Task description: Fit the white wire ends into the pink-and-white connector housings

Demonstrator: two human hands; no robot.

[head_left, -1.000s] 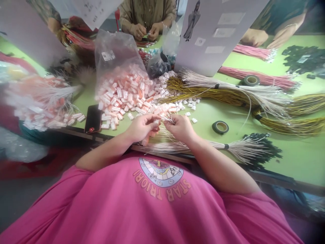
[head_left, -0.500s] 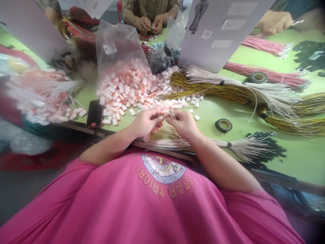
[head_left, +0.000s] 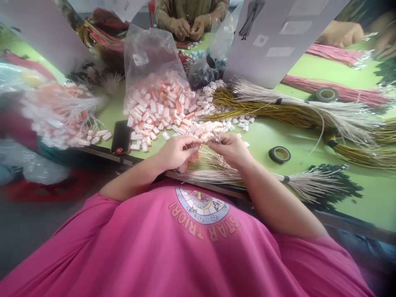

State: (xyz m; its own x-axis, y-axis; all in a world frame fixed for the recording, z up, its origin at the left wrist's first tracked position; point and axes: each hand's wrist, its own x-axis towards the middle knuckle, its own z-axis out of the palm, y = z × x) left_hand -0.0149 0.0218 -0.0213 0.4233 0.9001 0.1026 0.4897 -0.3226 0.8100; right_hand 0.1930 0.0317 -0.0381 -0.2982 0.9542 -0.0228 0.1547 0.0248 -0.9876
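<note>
Close to the person's body, a tied bundle of white wires [head_left: 216, 176] lies along the near edge of the desk [head_left: 266, 134]. Its loose ends fan up under the hands, I think so that single wires can be picked without reaching.

The left hand [head_left: 176, 150] is closed around a small pink-white connector [head_left: 192, 156], with the thumb pressing from the top. The right hand [head_left: 230, 148] pinches some ends of the white wires between its fingertips, just beside the left hand. Both forearms come in from wide elbows and meet in front, with the wrists low over the desk edge and the palms turned down.

Just behind the hands lies the pile of connectors [head_left: 161, 109], easy to reach, with a phone [head_left: 121, 137] at its left and a tape roll [head_left: 279, 154] at the right. Farther back are the plastic bag [head_left: 148, 53] and the yellow wires [head_left: 272, 113]. Farthest away, a co-worker's hands [head_left: 188, 29] are held together.
</note>
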